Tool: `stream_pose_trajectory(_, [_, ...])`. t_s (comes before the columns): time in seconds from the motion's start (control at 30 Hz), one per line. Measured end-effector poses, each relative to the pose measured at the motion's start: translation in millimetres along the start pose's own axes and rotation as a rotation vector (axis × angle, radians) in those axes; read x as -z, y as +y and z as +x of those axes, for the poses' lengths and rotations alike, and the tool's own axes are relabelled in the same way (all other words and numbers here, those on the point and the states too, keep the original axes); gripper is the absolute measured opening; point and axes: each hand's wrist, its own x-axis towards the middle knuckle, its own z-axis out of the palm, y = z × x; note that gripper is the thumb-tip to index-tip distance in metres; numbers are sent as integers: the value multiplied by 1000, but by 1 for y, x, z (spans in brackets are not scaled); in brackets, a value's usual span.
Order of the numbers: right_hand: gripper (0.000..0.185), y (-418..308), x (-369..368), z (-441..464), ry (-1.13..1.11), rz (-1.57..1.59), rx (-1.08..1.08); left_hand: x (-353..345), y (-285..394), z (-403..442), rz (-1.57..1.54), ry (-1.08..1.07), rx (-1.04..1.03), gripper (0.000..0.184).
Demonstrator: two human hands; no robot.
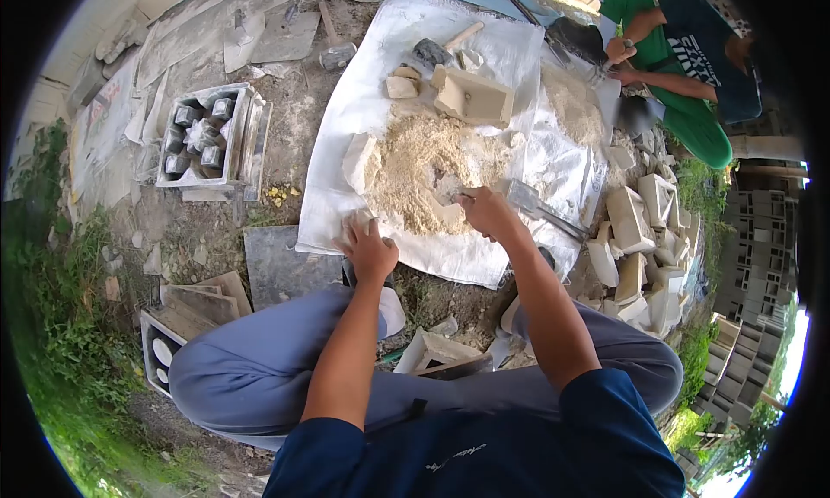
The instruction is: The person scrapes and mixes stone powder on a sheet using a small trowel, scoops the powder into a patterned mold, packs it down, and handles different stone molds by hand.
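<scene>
My right hand (488, 213) is closed over the front of a heap of pale crumbly material (402, 174). A small grey tool (446, 187) reaches from its fingers into the hollow of the heap; powder hides the tool's exact kind. My left hand (369, 249) rests at the near left edge of a white woven sheet (337, 182), fingers spread and slightly blurred. A broad metal blade (524, 197) with a long handle lies right of my right hand. Behind the heap stands a pale hollow block (474, 96), with a broken chunk (360, 163) to the left.
A metal mold (206, 139) with several dark studs stands left. A hammer (337, 55) and a mallet (432, 52) lie at the back. Hollow blocks (631, 220) pile up right. Another person's hands (619, 52) work at the upper right. A dark flat board (290, 262) lies near my knee.
</scene>
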Motion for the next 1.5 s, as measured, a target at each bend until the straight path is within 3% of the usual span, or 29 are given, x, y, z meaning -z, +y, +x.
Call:
stream_pose_trajectory(0.07, [37, 38, -45, -3, 56, 14, 72, 7, 5, -2, -4, -6, 7, 59])
stream_pose_trajectory(0.17, [37, 79, -119, 4, 336, 176, 206, 10, 7, 2, 25, -3, -2, 59])
stream_pose_trajectory(0.33, [36, 50, -68, 30, 192, 212, 77, -1, 1, 1, 28, 30, -28, 59])
stream_pose_trajectory(0.4, [33, 27, -29, 29, -8, 187, -47, 4, 4, 2, 42, 12, -17, 60])
stream_pose_trajectory(0.47, [33, 19, -3, 14, 7, 70, -15, 4, 0, -1, 35, -7, -33, 61])
stream_pose_trajectory(0.6, [35, 50, -27, -16, -37, 107, -59, 7, 7, -4, 14, -29, 12, 60])
stream_pose_trajectory(0.67, [35, 108, -99, 9, 292, 133, 182, 10, 7, 0, 74, -14, -6, 60])
stream_pose_trajectory(0.7, [35, 101, -104, 8, 313, 250, 204, 9, 6, 3, 81, -10, -9, 60])
stream_pose_trajectory(0.8, [33, 63, -73, 19, 161, 258, 22, 1, 3, -3, 102, 7, -53, 59])
stream_pose_trajectory(0.9, [28, 57, -26, 46, 184, -169, 105, 4, 2, 2, 54, 20, -38, 58])
stream_pose_trajectory(0.93, [31, 43, -6, 31, 124, -292, 118, 3, 1, 1, 55, 15, -37, 58])
stream_pose_trajectory(1.03, [47, 51, 2, 0, 236, -430, 207, 1, -1, 0, 37, 19, -41, 59])
stream_pose_trajectory(1.1, [62, 81, -5, 1, 311, -365, 279, -1, 1, 0, 16, 32, -35, 59])
stream_pose_trajectory(1.27, [60, 125, -68, -10, 349, -31, 157, 7, 1, -2, 35, 0, -54, 58])
stream_pose_trajectory(1.33, [57, 126, -108, -18, 408, 130, -51, 5, 2, 0, 43, -4, -56, 59])
stream_pose_trajectory(1.4, [45, 103, -132, -32, 431, 314, -105, 5, 3, 1, 50, -2, -54, 60])
stream_pose_trajectory(1.43, [38, 60, -107, -55, 325, 686, -260, 4, 3, 0, 63, -5, -45, 60])
stream_pose_trajectory(1.5, [34, 53, -132, -32, 420, 815, -198, 5, 7, 4, 73, 9, -43, 60])
